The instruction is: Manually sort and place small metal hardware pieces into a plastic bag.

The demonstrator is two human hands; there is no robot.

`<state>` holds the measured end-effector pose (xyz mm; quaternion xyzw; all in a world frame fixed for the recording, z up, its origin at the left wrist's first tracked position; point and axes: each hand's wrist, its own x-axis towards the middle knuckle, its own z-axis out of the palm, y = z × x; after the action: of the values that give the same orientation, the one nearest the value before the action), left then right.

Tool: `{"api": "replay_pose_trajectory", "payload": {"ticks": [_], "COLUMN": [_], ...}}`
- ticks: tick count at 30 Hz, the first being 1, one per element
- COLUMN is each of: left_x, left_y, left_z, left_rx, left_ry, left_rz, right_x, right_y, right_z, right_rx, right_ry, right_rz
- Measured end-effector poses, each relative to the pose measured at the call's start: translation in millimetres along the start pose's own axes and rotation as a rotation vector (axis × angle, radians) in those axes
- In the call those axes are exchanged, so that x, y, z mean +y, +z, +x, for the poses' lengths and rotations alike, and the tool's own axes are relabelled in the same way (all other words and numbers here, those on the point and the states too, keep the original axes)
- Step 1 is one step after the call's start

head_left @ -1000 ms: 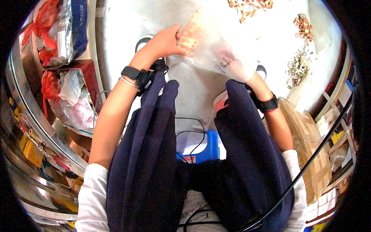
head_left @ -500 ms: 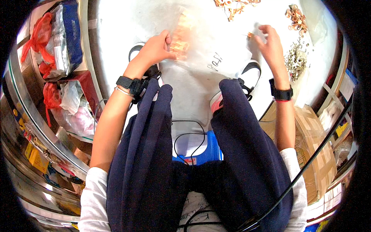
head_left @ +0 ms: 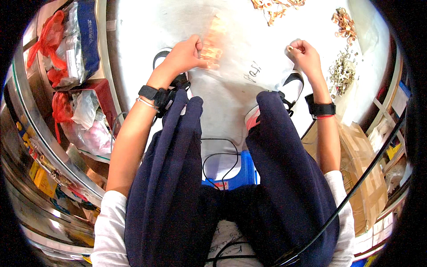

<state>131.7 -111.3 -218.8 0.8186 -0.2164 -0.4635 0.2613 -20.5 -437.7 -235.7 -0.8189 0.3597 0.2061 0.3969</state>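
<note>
My left hand (head_left: 183,54) is closed with its fingers curled. It lies against a blurred, bright heap of small copper-coloured pieces (head_left: 212,43), its thumb at the near edge. Whatever is between its fingers cannot be made out. My right hand (head_left: 307,57), farther right, pinches a small copper-coloured metal piece (head_left: 290,48) between thumb and fingertips. Both hands are over a whitish sheet (head_left: 240,102) with handwriting on it.
Copper-coloured pieces (head_left: 276,10) lie at the far edge, with another copper heap (head_left: 344,26) and a silvery heap (head_left: 341,73) at right. Bags with red ties (head_left: 48,38) stand left. A cardboard box (head_left: 362,173) is at lower right, and a black cable (head_left: 356,187) crosses there.
My right hand has drawn slightly nearer and its fingers have closed more around the small piece. My left hand stays by the copper heap; the whole view has shifted a little.
</note>
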Motion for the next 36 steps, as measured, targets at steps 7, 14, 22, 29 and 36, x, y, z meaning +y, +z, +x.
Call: {"api": "replay_pose_trajectory", "payload": {"ticks": [7, 14, 22, 29, 36], "left_x": [-11.0, -19.0, -21.1, -24.3, -25.7], "left_y": [4.1, 7.5, 9.9, 10.9, 12.8], "left_z": [3.6, 3.5, 2.3, 2.9, 2.7], "left_rx": [0.016, 0.057, 0.084, 0.087, 0.113], "left_ry": [0.045, 0.123, 0.15, 0.146, 0.19], "left_rz": [0.024, 0.015, -0.021, -0.032, -0.028], "right_x": [6.5, 1.8, -23.0, -54.1, -76.4], "right_y": [-23.8, -15.4, 35.1, 62.9, 76.0], "right_z": [-35.9, -83.2, -97.0, -53.6, -44.5], "right_rx": [-0.21, -0.296, -0.376, -0.527, -0.587], "right_ry": [0.245, 0.324, 0.31, 0.311, 0.047], "right_rz": [0.876, 0.897, 0.823, 0.995, 0.824]}}
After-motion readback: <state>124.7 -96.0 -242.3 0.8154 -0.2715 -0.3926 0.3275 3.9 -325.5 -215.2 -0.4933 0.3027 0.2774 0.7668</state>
